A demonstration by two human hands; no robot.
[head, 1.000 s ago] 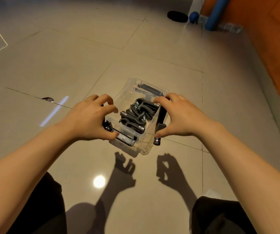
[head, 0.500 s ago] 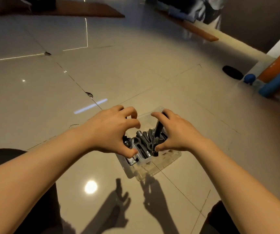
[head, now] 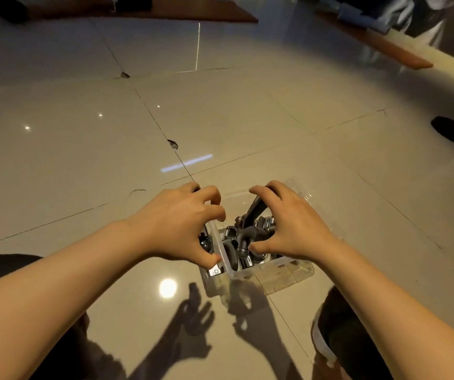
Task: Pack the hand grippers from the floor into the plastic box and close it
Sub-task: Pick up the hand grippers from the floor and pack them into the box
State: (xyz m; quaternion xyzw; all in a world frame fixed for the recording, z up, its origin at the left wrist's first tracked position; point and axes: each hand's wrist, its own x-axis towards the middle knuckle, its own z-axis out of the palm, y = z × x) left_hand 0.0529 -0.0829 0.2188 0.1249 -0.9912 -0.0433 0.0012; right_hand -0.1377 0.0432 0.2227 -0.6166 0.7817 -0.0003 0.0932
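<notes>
A clear plastic box (head: 283,270) stands on the tiled floor just in front of me, with no lid on it. Several black hand grippers (head: 232,255) with metal springs lie piled inside. My left hand (head: 182,223) grips a hand gripper (head: 206,242) at the box's left rim, thumb low and fingers curled over it. My right hand (head: 294,226) holds another hand gripper by its black handle (head: 256,208), which slants up over the pile. No lid shows in this view.
A black disc (head: 453,131) lies on the floor at the far right. Wooden boards (head: 371,41) run along the back, and a person's legs (head: 423,20) stand there. My knee (head: 3,270) and shoe (head: 327,341) flank the box.
My head has turned, so the room has shifted in view. Both hands stay at the box. The right hand's gripper went from beside the box's right wall to over the pile.
</notes>
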